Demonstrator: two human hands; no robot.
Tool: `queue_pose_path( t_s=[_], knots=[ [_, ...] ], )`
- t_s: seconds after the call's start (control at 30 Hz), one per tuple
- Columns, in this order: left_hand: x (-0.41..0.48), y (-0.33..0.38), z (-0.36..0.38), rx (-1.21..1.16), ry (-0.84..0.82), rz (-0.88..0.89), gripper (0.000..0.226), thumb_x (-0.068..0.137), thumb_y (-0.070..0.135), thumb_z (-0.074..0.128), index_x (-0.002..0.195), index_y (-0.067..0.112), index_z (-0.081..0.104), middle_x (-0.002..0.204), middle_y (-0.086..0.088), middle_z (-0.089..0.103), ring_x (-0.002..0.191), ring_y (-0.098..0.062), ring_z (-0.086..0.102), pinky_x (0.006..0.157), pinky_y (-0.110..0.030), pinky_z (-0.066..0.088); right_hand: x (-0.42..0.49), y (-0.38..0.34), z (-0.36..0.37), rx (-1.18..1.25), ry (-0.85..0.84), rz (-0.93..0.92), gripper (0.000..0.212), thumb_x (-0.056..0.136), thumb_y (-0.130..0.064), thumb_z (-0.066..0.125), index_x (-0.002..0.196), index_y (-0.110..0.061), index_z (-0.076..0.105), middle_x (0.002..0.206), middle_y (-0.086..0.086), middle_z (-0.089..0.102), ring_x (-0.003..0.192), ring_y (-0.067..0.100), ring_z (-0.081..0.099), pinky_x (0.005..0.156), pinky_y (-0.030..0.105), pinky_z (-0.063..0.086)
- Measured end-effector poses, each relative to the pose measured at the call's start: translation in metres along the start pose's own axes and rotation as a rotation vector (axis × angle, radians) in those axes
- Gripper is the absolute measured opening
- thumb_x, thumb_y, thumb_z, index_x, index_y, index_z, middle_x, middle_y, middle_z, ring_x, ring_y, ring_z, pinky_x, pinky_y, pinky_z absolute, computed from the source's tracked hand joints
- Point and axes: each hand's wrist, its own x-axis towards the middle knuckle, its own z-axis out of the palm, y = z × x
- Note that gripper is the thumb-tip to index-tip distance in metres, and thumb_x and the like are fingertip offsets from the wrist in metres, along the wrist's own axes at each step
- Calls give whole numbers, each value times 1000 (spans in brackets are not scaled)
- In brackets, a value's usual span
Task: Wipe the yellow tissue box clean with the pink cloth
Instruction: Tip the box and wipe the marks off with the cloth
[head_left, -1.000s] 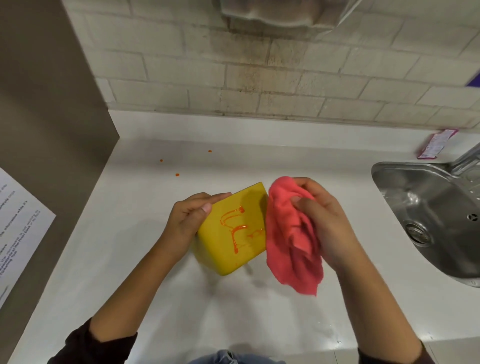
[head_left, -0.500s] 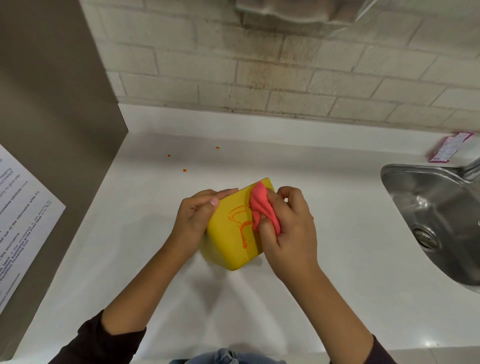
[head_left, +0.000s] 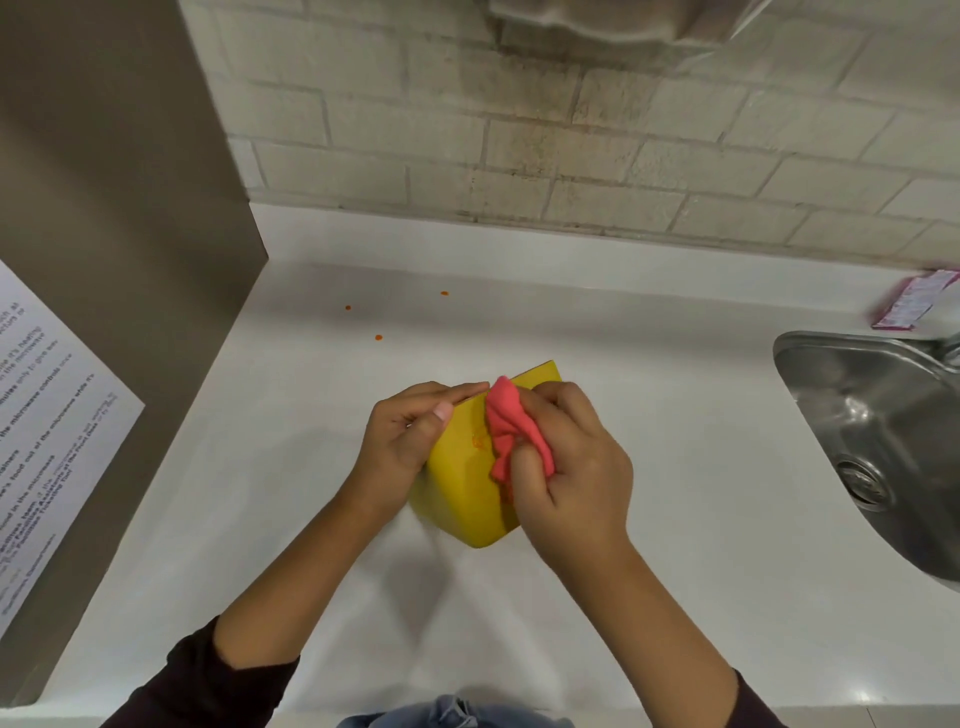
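Head view: the smooth yellow tissue box sits tilted on the white countertop, low in the middle of the frame, one broad face turned up toward the camera. A small orange smear shows on that face, and another orange trace peeks out at the edge of the cloth lower down. The bunched pink cloth is pressed against the face, clenched in the right hand, whose fingers are curled tight around it. The left hand clasps the box's left side and top edge, steadying it. Wiping looks to be under way but unfinished. The next stroke probably needs the cloth dragged across the remaining smear while the left hand braces the box. Three orange specks dot the counter behind; a steel sink lies well apart to the right.
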Motion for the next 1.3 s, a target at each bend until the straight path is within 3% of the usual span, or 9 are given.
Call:
queue_pose_path(
  t_s=[0.1,0.27,0.5,0.6,0.73,0.83,1.03,1.17,1.3],
  knots=[
    [3,2,-2,2,-13,11,37,79,40,44,106,26,65,97,0,69,92,-8,63,82,-22,49,-7,11,-8,-41,-12,-117,41,72,-19,43,100,-21,73,92,-1,65,70,9,54,51,22,42],
    [4,0,-4,-1,-8,-26,37,76,43,45,103,30,66,98,2,68,91,-6,62,79,-18,48,6,17,-8,22,114,111,39,75,-22,39,101,-21,68,96,-5,62,78,8,55,56,30,51],
    [4,0,-4,-21,25,-28,34,79,41,45,100,29,68,96,5,70,93,-9,64,84,-25,50,-6,7,1,18,-81,-51,39,76,-23,43,108,-22,66,103,1,62,89,12,52,81,23,33],
    [5,2,-4,-29,46,-47,35,76,43,45,99,30,67,96,7,69,90,-5,64,80,-20,49,-2,22,-10,27,-45,-59,38,72,-18,42,95,-19,72,93,0,58,81,11,53,74,31,38],
    [1,2,-1,14,54,-54,39,74,46,43,103,32,64,97,1,67,93,-15,61,81,-27,48,15,19,-8,164,89,124,37,76,-20,39,92,-19,72,92,-2,53,76,-2,56,69,21,48],
    [0,3,1,11,48,-46,39,76,46,42,106,31,63,98,-5,66,96,-24,60,84,-35,49,15,6,1,91,17,117,45,77,-25,38,108,-19,70,102,4,59,85,19,58,75,37,48],
    [3,2,-3,-10,3,-17,38,81,40,43,106,24,66,97,-4,68,94,-16,62,83,-28,49,3,12,-8,66,-164,-156,40,75,-18,43,101,-22,72,94,1,60,84,13,55,72,34,42],
    [2,-1,-2,23,-11,-19,34,80,40,43,103,32,67,98,4,68,94,-9,62,82,-22,49,15,19,-8,232,-27,18,37,76,-15,40,90,-18,74,87,-10,55,77,7,54,60,32,47],
    [3,0,-2,-8,11,-27,36,80,41,42,104,28,66,97,2,67,93,-10,62,82,-22,49,17,6,3,188,-75,24,41,78,-19,39,104,-22,71,94,-5,59,86,12,57,72,39,49]
  ],
)
